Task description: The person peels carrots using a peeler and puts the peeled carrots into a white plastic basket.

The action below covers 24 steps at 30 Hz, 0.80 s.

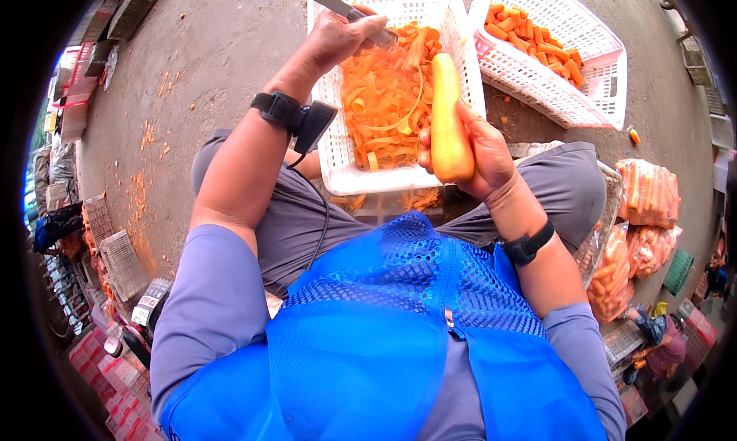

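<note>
My left hand (344, 32) is closed around a flat metal peeler or knife (331, 2); motion blur hides which. Its shiny end points towards the carrot, with a gap between them. In my right hand (489, 147) is a thick carrot (450, 118), upright in the view, its narrow tip away from me. Both hands are above a white perforated plastic crate (380, 182) between my legs. Orange carrot peelings (380, 113) fill much of that crate, and a long thin strip curls across them near the carrot.
A second white crate (547, 90), at the upper right, holds cut carrot pieces (535, 41). Plastic bags of carrots (648, 193) lie by my right knee. Peel scraps (138, 193) litter the concrete floor (213, 55). Another person (665, 349) is at the far lower right.
</note>
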Motion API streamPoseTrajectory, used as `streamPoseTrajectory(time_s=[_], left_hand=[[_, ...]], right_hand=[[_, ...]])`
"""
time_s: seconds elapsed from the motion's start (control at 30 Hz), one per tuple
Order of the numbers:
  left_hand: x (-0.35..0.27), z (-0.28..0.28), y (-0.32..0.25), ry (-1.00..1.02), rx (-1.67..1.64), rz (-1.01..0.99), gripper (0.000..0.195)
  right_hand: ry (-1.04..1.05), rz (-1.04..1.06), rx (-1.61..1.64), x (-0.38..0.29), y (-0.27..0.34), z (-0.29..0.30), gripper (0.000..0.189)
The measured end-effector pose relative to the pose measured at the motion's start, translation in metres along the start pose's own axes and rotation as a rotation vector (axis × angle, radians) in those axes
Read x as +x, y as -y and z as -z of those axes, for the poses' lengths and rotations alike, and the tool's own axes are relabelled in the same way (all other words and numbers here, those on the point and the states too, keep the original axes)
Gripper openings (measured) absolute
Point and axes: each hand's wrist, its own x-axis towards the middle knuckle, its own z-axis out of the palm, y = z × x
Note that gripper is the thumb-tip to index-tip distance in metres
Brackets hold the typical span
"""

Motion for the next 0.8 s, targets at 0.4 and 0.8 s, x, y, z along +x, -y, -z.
streamPoseTrajectory(time_s=[0.4,0.8], left_hand=[[-0.086,-0.069,-0.091,0.782,-0.193,-0.321,0.013],[-0.02,-0.016,-0.047,0.434,-0.149,0.045,0.023]], right_hand=[[-0.096,0.061,-0.181,0.008,-0.005,-0.01,0.059],[0.235,-0.161,-0.007,0.002,-0.017,-0.001,0.062]])
